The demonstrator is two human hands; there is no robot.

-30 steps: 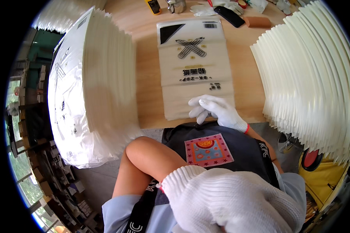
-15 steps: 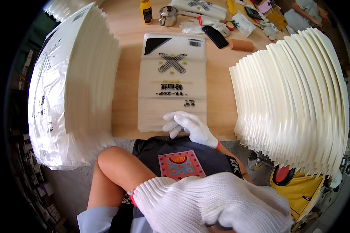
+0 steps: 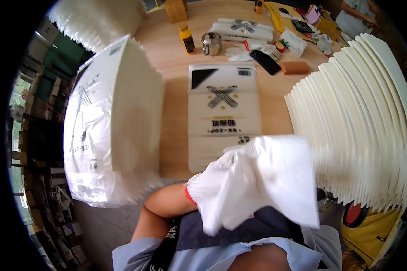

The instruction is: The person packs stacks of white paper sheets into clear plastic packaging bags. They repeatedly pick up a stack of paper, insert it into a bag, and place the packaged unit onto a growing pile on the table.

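My left hand (image 3: 210, 178), in a white knit glove with a red cuff, is raised before my chest. It grips a crumpled, thin white sheet (image 3: 285, 176), blurred by motion; whether it is tissue or cloth I cannot tell. Behind it, a stack of printed clear plastic bags (image 3: 224, 115) with a crossed-pencil picture lies flat on the table. My right hand is covered by the sheet; a small white patch above the left glove may be part of it.
Tall stacks of white paper packs flank the wooden table (image 3: 174, 135): a wrapped left stack (image 3: 92, 135) and a fanned right stack (image 3: 357, 126). Farther back are a yellow bottle (image 3: 186, 39), a metal pot (image 3: 211, 44), spare gloves (image 3: 239, 53), and a black phone (image 3: 265, 62). Another person (image 3: 357, 18) sits far right.
My left hand has moved away from close to the camera, and the white sheet now shows in it. My right hand, seen earlier over the bags, is now covered. The view has shifted.
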